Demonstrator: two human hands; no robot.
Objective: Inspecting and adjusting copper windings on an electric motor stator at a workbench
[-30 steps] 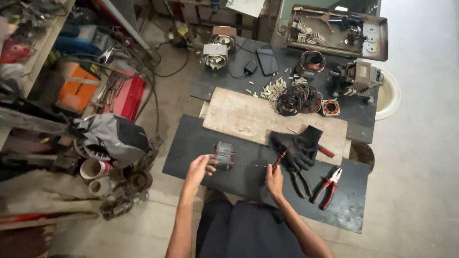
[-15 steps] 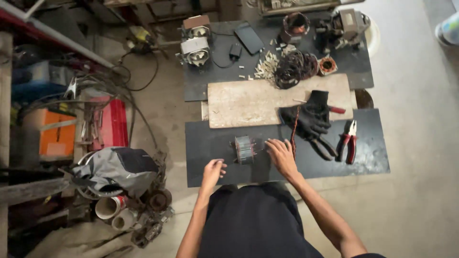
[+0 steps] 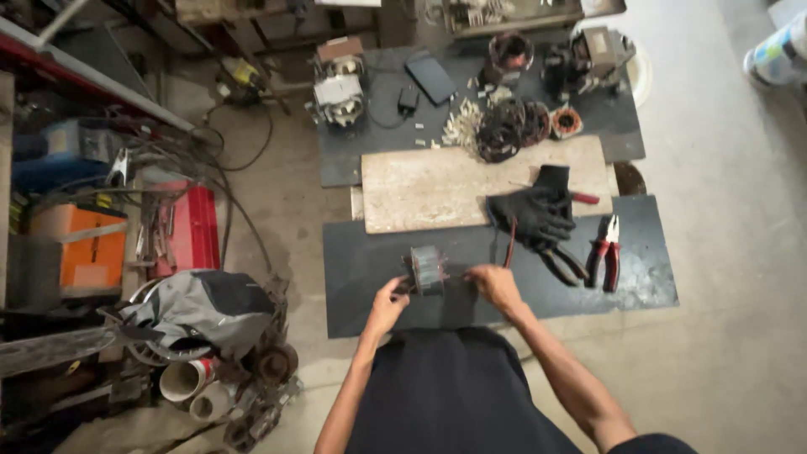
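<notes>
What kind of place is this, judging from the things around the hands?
Probably a small motor repair workshop, set up on the floor. Wire coils and a stripped motor lie on dark mats, red-handled pliers and black gloves are beside them, and both hands hold a small stator core.

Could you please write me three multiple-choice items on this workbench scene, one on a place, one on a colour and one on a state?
1. Where do the black gloves lie?
A. on the floor by the red toolbox
B. at the right of the pale board, partly on the dark mat
C. inside the white bucket

2. What colour are the handles of the pliers?
A. red and black
B. yellow
C. blue

3. What are both hands doing?
A. resting in the lap
B. holding the gloves
C. touching the small metal motor core

Answers: 1 B, they overlap the board's right end; 2 A, red-black grips show; 3 C, left hand and right hand flank it.
</notes>
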